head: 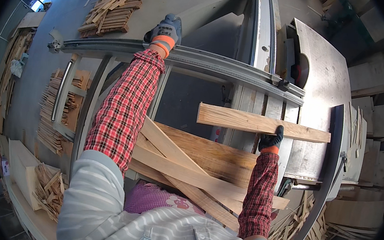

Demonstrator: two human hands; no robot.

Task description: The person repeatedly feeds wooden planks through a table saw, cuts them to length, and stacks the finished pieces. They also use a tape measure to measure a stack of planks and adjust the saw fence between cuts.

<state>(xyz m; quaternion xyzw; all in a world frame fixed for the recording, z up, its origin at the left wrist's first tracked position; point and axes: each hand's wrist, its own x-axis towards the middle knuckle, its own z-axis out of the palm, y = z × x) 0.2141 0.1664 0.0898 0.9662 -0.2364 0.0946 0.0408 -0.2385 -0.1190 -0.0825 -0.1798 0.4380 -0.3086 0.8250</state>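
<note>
My left hand [168, 29], in a grey work glove with an orange cuff, is closed at the long aluminium crosscut fence [212, 60] of a sliding table saw. Its fingers are on the far side, partly hidden. My right hand [272, 139], in a dark glove, grips the near edge of a wooden board [234, 118], thumb on top. The board lies crosswise over the sliding carriage and the metal saw table [311, 132], its right end close to the rip fence [334, 142]. A round saw blade [302, 71] shows beyond the crosscut fence, right of the carriage rail.
Several loose boards [187, 165] lie crossed just before my body. Stacks of wooden strips [114, 10] sit on the floor beyond the fence and left of the frame [90, 98]. Offcuts [302, 219] are heaped below the table at right. A wooden bin [25, 169] holds scraps.
</note>
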